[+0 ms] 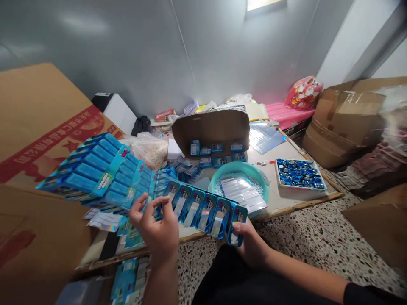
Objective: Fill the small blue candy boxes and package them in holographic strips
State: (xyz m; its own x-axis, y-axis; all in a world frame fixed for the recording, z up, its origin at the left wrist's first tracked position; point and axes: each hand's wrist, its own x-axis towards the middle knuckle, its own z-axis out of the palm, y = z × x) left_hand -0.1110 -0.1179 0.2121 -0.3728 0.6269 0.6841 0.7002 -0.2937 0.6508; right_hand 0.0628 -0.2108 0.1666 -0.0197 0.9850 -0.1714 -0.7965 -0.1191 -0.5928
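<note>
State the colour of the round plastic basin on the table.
The round plastic basin is turquoise, a light blue-green; it shows best in the head view.

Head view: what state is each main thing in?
Blue pack strip, extended, one end held
Right hand, closed on that end
Left hand, bent at the strip; grip unclear
Teal basin, open, holding white bits
Silver sheet, resting on basin
Shallow box, open, filled
Cardboard panel, upright

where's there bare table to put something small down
A bare strip of white tabletop lies between the round turquoise basin and shallow white box of round blue pieces; another lies between that box and the shiny silver sheets. Blue rectangular packets crowd the basin's left and back.
</note>
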